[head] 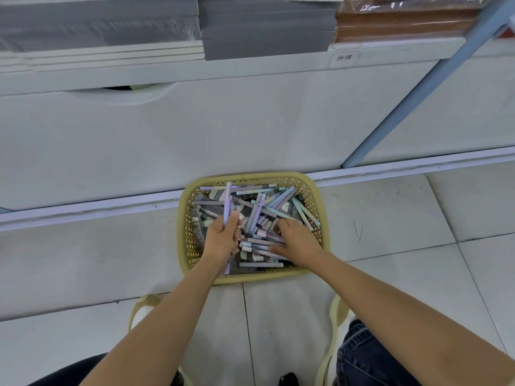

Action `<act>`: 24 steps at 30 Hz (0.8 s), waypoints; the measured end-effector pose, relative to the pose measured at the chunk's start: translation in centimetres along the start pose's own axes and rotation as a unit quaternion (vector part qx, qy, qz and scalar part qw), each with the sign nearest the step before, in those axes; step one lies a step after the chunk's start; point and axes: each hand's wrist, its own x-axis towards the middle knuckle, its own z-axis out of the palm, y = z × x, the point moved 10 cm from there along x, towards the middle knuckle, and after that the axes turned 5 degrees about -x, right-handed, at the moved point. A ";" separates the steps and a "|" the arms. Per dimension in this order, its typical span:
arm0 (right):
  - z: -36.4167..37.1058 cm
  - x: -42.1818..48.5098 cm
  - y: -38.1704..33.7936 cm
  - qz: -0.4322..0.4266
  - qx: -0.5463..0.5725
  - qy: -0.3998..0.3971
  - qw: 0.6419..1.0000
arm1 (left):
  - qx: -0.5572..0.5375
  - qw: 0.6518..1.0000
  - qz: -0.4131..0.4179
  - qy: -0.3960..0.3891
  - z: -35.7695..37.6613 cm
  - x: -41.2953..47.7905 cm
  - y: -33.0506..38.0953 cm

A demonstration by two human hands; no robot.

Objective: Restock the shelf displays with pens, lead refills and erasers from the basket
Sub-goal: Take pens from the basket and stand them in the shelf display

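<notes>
Left hand [221, 240] is curled around a bundle of lilac pens [228, 203], gripping it at mid-length over the left half of the basket [185, 218]. The bundle's long axis runs near-far: one end points away from the person toward the shelf [195, 71], and the other end projects below the wrist toward the basket's near rim. The yellow lattice-walled basket stands on the tiled floor [390, 218], with its far rim against the base rail of the shelf unit. It holds the remaining stock in a loose pile. Dark packets [196, 227] lie along the left wall with their long axes near-far. Pale blue and teal pens [278, 200] lie diagonally, their far ends pointing up and to the right. Grey pens [260, 265] at the near side lie crosswise, left to right. Right hand [299, 239] is palm down on the right half of the pile, fingers bent into the pens with the thumb spread; whether it has hold of any item cannot be determined. A cream tote bag [278, 330] lies flat on the floor below both forearms. On the shelf above, grey stacks [264, 26] occupy the left and centre, and a brown stack [404, 23] sits to the right, beside a blue post [434, 79].
</notes>
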 end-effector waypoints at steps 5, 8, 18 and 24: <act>0.4 0.0 -0.5 -0.029 0.078 -0.027 0.996 | -0.009 0.999 -0.024 -0.027 0.2 -0.3 -0.5; -1.2 0.0 0.0 -0.041 0.134 -0.002 0.990 | 0.003 0.999 -0.033 -0.027 0.2 -0.4 -0.5; -6.0 -0.8 -2.1 -0.065 0.427 -0.055 0.900 | -0.067 0.994 -0.066 0.053 0.6 -0.7 0.6; -7.9 -0.9 -2.8 -0.041 0.502 -0.032 0.863 | -0.099 0.989 0.011 0.111 -1.3 -1.2 3.5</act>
